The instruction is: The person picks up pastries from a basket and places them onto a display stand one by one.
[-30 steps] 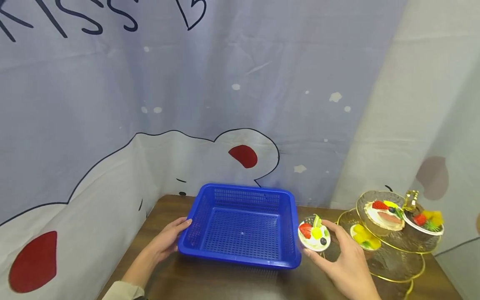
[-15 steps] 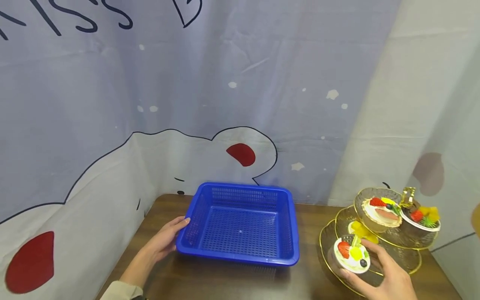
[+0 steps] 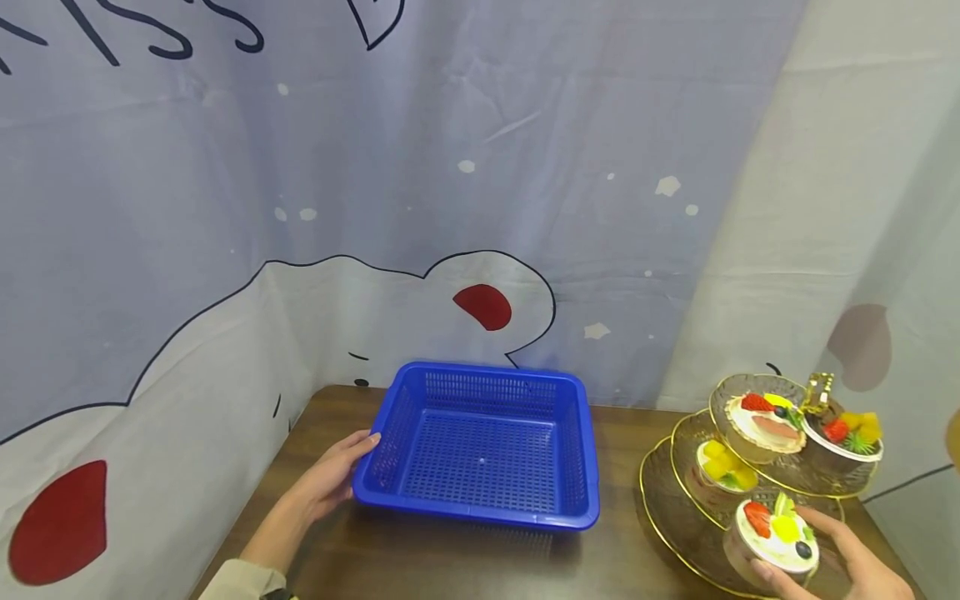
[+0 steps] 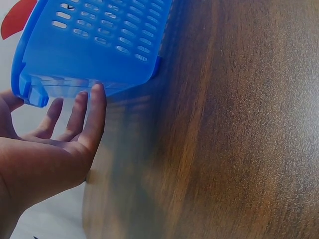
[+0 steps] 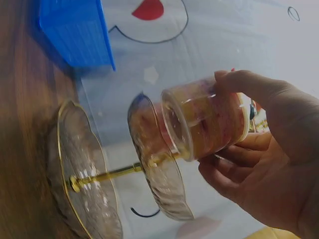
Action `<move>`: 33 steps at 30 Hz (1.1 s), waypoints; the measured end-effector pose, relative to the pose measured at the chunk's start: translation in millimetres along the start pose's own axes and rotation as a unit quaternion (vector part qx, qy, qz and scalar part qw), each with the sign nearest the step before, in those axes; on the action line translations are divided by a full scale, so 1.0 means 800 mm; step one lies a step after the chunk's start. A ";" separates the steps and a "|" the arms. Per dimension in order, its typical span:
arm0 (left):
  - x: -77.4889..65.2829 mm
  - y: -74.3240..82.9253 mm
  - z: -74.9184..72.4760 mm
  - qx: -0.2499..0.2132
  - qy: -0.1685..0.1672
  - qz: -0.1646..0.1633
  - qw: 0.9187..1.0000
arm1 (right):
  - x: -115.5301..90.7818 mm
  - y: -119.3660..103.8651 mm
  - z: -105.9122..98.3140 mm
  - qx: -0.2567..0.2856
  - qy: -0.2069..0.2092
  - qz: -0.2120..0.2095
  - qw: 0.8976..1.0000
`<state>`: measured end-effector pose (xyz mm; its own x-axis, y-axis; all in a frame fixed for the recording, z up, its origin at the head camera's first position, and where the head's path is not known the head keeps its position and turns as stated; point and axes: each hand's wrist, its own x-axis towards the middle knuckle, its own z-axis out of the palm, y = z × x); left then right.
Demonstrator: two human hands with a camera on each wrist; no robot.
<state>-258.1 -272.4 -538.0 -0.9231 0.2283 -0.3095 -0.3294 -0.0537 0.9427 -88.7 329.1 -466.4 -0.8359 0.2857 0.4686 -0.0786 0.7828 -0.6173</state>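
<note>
My right hand (image 3: 862, 557) grips a clear cup of layered cake (image 3: 777, 537) topped with cream, strawberry and blueberry. In the right wrist view the dessert cup (image 5: 204, 119) is held by its side between thumb and fingers, close over the middle tier (image 5: 162, 172) of a gold-rimmed glass stand. At the left end of a blue plastic basket (image 3: 480, 467), my left hand (image 3: 330, 479) holds the rim. The left wrist view shows that thumb up at the rim and the fingertips (image 4: 97, 89) against the outer wall below it. The basket holds nothing.
The three-tier stand (image 3: 663, 500) is at the table's right. A fruit tart (image 3: 765, 425) and a dark fruit cup (image 3: 843, 442) sit on its top tier. On the middle tier is a mango dessert cup (image 3: 722, 477). A printed curtain (image 3: 480, 200) hangs behind the wooden table (image 3: 450, 567).
My right hand has carried the dessert cup from beside the basket rightward and nearer, over the stand. My left hand has stayed at the basket's rim.
</note>
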 end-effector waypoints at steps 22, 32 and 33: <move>0.001 -0.002 0.002 -0.013 0.000 0.006 1.000 | 0.074 0.025 -0.015 -0.150 -0.138 0.165 0.965; 0.008 -0.003 0.009 -0.011 0.000 0.003 1.000 | 0.080 0.045 -0.004 -0.119 -0.082 0.072 0.987; 0.009 -0.003 0.010 -0.012 -0.001 0.002 1.000 | 0.078 0.047 -0.003 -0.119 -0.077 0.071 0.987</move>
<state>-262.1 -262.9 -541.4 -0.9244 0.2291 -0.3048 -0.3294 -0.0772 0.9410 -142.7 377.9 -459.0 -0.9039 0.3279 0.2748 0.1595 0.8543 -0.4948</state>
